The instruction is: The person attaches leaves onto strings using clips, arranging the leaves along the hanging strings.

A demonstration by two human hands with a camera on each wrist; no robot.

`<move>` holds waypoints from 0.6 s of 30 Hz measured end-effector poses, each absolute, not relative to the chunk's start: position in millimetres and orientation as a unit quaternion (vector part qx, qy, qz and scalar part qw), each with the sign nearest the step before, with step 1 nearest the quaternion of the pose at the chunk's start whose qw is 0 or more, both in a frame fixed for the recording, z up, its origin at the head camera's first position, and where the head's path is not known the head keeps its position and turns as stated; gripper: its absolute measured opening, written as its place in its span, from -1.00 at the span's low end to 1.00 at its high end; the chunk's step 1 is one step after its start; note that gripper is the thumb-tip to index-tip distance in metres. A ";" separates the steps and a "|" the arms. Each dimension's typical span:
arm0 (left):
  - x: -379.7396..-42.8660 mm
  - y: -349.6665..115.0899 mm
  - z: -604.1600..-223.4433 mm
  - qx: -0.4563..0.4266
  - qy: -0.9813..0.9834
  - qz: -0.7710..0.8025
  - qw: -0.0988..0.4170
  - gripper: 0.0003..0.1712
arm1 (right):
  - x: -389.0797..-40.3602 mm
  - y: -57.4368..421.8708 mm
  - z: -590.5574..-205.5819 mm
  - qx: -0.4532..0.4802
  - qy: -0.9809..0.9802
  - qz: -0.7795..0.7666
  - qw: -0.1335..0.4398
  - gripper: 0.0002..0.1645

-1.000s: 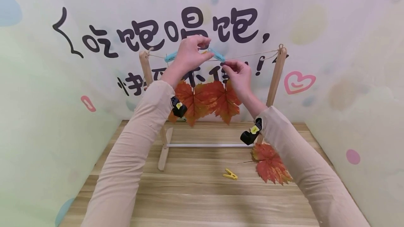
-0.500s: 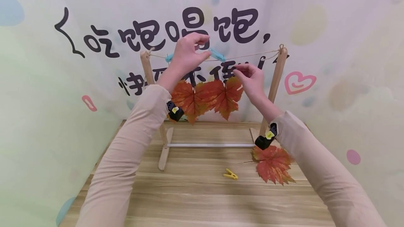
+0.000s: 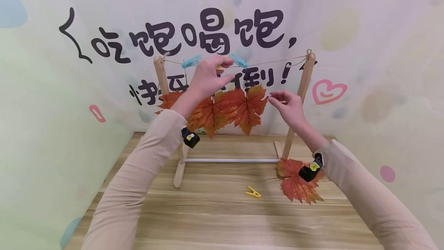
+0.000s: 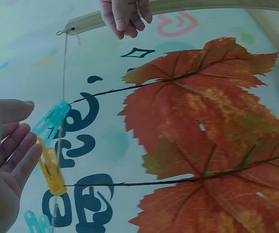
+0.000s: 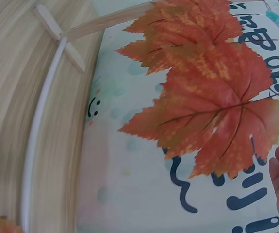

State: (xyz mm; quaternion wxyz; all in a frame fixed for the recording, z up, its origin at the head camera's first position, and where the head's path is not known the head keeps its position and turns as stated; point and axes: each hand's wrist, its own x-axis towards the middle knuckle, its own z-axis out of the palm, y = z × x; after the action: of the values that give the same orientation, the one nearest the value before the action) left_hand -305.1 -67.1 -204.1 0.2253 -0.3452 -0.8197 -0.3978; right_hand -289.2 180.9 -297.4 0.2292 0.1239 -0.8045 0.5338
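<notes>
Three red-orange maple leaves hang side by side from a twine line [image 3: 277, 60], their stems held by clothespins. The rightmost leaf [image 3: 248, 107] hangs from a blue clothespin [image 3: 237, 60]. A yellow clothespin [image 4: 52, 170] grips the middle stem, and another blue clothespin [image 3: 191, 61] is at the left. My left hand [image 3: 209, 76] hovers in front of the line by the yellow and right blue clothespins, fingers and thumb apart, holding nothing. To the right of the rightmost leaf, my right hand [image 3: 290, 108] is in the air, fingers loosely bent around nothing.
Wooden posts [image 3: 305, 84] carry the twine, joined low down by a white rod [image 3: 230, 160]. On the table [image 3: 208, 219] lie a loose yellow clothespin [image 3: 253, 192] and another maple leaf [image 3: 298, 184] by the right post's foot. A printed backdrop stands behind.
My right hand has let go near the right blue clothespin and moved down and right. My left hand has dropped slightly, showing more of the left blue clothespin. The rightmost leaf hangs freely.
</notes>
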 end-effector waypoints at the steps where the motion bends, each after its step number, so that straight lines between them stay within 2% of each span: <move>1: -304.5 -67.9 -208.0 -0.347 -0.820 -0.396 0.224 -0.65 | -287.6 183.5 -300.6 0.127 -0.809 0.531 0.220 -0.64; 12: -302.9 -79.7 -256.7 -0.347 -0.826 -0.401 0.194 -0.66 | -273.8 210.3 -341.3 0.156 -0.844 0.487 0.161 -0.66; 18: -300.6 -87.0 -291.3 -0.317 -0.824 -0.445 0.153 -0.68 | -265.5 220.9 -373.6 0.151 -0.865 0.463 0.123 -0.65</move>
State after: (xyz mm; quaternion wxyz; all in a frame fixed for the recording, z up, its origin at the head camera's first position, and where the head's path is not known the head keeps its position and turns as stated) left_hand -300.6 -87.0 -291.3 0.1534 -0.3171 -0.8236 -0.4445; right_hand -265.5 220.9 -373.6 0.1232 0.1507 -0.8648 0.4629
